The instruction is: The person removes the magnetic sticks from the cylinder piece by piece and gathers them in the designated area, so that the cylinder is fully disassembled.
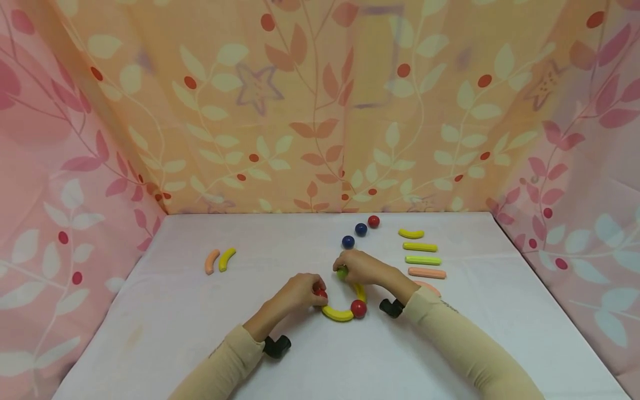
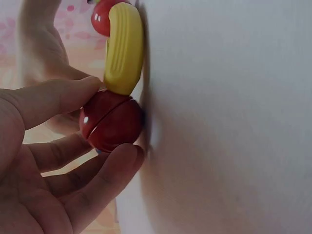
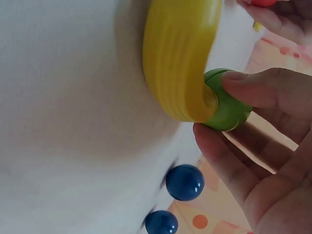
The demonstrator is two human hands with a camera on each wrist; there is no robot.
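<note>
My left hand (image 1: 300, 291) pinches a glossy red ball (image 2: 114, 122) between thumb and fingers, a seam line running round the ball. Against that ball sits the end of a curved yellow stick (image 1: 338, 315), whose other end meets a second red ball (image 1: 358, 308). From there another curved yellow stick (image 1: 360, 292) runs up to a green ball (image 3: 229, 105). My right hand (image 1: 360, 266) pinches the green ball, thumb on one side and fingertips on the other, at the end of the yellow stick. Together the pieces form a U on the white tabletop.
Behind my right hand are two blue balls, one nearer (image 1: 348, 241) and one farther (image 1: 361, 229), and a red ball (image 1: 374, 221). Several yellow, lime and pink sticks (image 1: 423, 260) lie at right, one partly behind my sleeve. Curved pink (image 1: 212, 261) and yellow (image 1: 227, 259) sticks lie left.
</note>
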